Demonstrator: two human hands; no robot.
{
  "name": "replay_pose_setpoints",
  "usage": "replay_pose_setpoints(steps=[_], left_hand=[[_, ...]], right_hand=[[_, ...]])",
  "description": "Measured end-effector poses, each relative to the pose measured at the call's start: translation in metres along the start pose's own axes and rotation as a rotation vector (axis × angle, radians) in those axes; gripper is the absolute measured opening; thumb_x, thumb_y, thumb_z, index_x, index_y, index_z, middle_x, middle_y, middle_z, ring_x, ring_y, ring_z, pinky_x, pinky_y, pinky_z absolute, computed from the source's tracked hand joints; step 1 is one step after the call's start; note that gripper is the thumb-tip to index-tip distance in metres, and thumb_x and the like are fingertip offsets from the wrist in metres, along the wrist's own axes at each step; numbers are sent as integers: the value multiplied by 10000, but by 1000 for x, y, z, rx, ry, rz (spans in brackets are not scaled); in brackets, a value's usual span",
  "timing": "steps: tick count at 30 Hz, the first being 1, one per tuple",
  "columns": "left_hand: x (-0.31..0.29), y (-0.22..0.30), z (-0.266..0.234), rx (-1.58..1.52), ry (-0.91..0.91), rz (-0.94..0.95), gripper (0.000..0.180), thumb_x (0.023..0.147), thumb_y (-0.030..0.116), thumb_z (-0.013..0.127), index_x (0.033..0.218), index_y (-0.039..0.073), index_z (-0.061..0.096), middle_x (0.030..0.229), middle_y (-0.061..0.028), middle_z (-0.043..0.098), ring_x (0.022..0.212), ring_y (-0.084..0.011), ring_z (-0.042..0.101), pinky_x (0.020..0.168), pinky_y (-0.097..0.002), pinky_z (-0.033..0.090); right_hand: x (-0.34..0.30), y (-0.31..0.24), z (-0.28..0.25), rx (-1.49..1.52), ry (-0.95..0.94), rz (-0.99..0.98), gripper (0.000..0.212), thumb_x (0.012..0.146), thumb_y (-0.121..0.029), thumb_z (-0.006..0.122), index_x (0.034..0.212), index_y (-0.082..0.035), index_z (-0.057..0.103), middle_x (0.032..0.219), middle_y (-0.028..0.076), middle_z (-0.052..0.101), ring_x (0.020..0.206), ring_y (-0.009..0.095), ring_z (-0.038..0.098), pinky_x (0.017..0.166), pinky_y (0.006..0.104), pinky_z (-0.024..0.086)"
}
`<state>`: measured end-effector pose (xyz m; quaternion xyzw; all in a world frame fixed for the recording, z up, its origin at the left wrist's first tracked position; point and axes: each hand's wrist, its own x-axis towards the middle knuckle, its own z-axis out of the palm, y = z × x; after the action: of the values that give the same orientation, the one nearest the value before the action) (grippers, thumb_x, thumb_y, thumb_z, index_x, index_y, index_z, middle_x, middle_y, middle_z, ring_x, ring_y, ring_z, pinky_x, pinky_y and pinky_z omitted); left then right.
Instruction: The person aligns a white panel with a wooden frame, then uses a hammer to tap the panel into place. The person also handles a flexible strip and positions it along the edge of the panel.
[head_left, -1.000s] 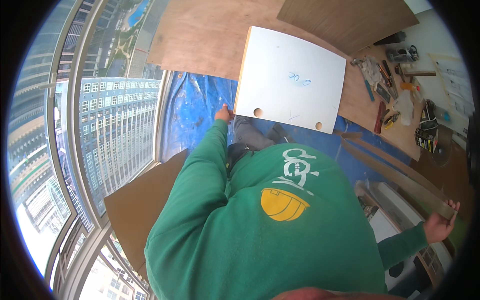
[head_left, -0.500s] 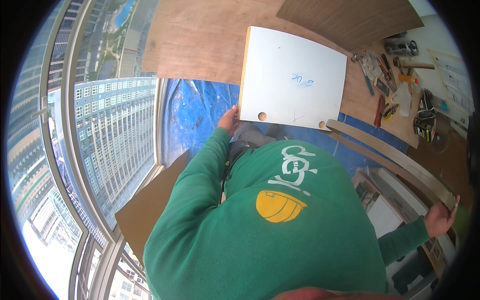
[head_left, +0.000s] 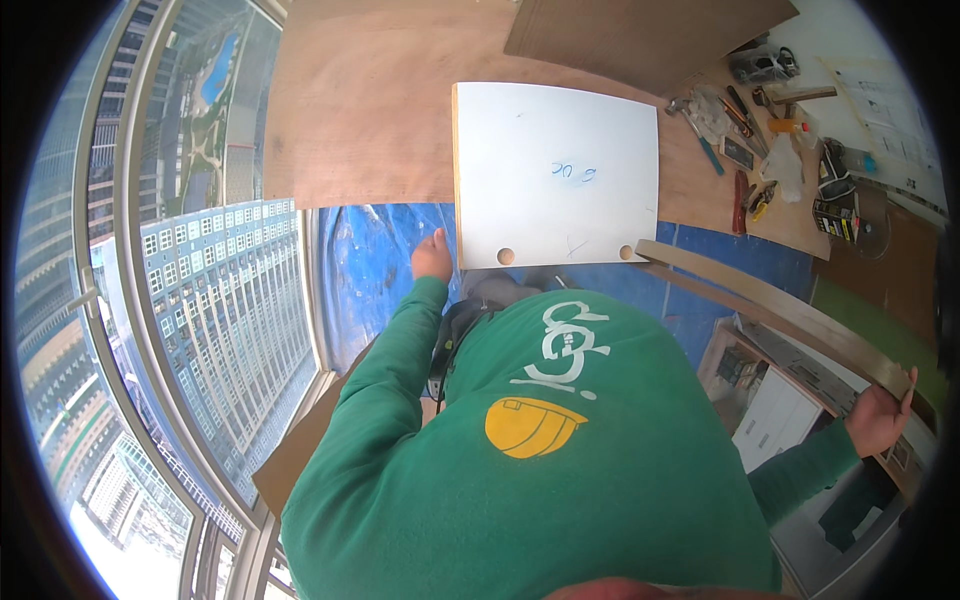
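Note:
A white board (head_left: 560, 170) with a light wooden edge lies on the plywood table, its near part past the table's front edge. It has two round holes near its front corners and blue pen marks. My left hand (head_left: 432, 258) is just beside the board's left edge, fingers curled, with nothing visible in it. Out at the far right, my right hand (head_left: 877, 418) grips the end of a long, thin, light-brown strip (head_left: 780, 300), which looks like edge banding. The strip runs slantwise to the board's front right corner; whether it touches there I cannot tell.
On the plywood table (head_left: 360, 110) a brown panel (head_left: 640, 35) lies at the back. A hammer (head_left: 697, 135), a plastic bag (head_left: 785, 165) and several hand tools crowd its right side. Blue sheeting (head_left: 375, 260) hangs below. Tall windows (head_left: 215, 330) run along my left; a white cabinet (head_left: 775, 410) stands at right.
My left hand has come away from the board's left edge and moved slightly left. My right hand still holds the strip's end. The whole view has shifted a little.

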<state>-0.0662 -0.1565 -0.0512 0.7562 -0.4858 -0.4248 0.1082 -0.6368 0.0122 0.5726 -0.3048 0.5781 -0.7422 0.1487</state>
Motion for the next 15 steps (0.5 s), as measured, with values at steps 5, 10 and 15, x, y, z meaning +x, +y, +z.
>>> replay_pose_setpoints(steps=[5, 10, 15], left_hand=[[8, 106, -18, 133, 111, 708, 468, 963, 239, 613, 1401, 90, 547, 1508, -118, 512, 1438, -312, 423, 1213, -504, 289], [91, 200, 20, 422, 81, 711, 729, 1018, 436, 504, 1601, 41, 316, 1711, -147, 201, 1594, -296, 135, 1289, -501, 85], [62, 225, 83, 479, -502, 1195, 738, 1004, 473, 548, 1602, 97, 334, 1656, -181, 326, 1485, -347, 379, 1219, -520, 301]], right_hand=[[-22, -8, -29, -71, 137, -62, 509, 1026, -164, 537, 1434, 130, 462, 1299, 226, 606, 1260, 321, 549, 1142, 461, 381], [-38, -15, -32, -40, 145, -34, 497, 1037, -182, 529, 1426, 123, 484, 1293, 218, 609, 1254, 317, 553, 1142, 460, 383], [-74, -17, 33, -144, 356, -105, 504, 1044, -189, 513, 1437, 123, 474, 1321, 238, 596, 1267, 318, 547, 1144, 451, 388]])
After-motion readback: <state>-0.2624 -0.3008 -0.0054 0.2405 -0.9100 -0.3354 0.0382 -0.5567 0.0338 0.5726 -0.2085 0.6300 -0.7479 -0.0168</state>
